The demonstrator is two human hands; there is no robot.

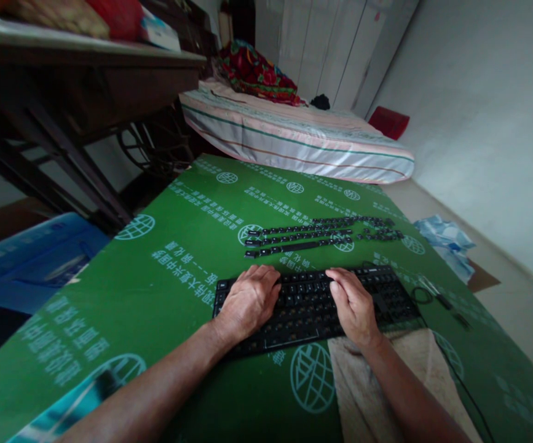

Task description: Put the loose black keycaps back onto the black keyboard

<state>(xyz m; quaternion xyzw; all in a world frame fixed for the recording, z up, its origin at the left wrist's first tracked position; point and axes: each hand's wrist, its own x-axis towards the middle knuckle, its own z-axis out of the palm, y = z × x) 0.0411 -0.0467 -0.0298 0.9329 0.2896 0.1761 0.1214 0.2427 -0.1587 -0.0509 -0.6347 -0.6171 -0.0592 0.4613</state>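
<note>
A black keyboard (294, 323) lies on the green printed board. Key caps sit in its upper rows, while the lower middle shows bare key positions. My left hand (253, 298) rests over the keyboard's left part, fingers bent and lying on the upper keys. Over the upper rows right of the middle is my right hand (353, 303), its fingers drawn together and thumb close to the index finger. Whatever may be between those fingertips is too small to make out. Beyond the keyboard, loose black key caps (298, 247) are laid out in several rows.
A beige cloth (386, 381) lies under my right forearm. At right are a brush (460, 319) and a thin tool (436, 295) beside the cable. A blue container (31, 258) stands left, near a sewing-machine table (86, 67). Behind the board is a bed (294, 138).
</note>
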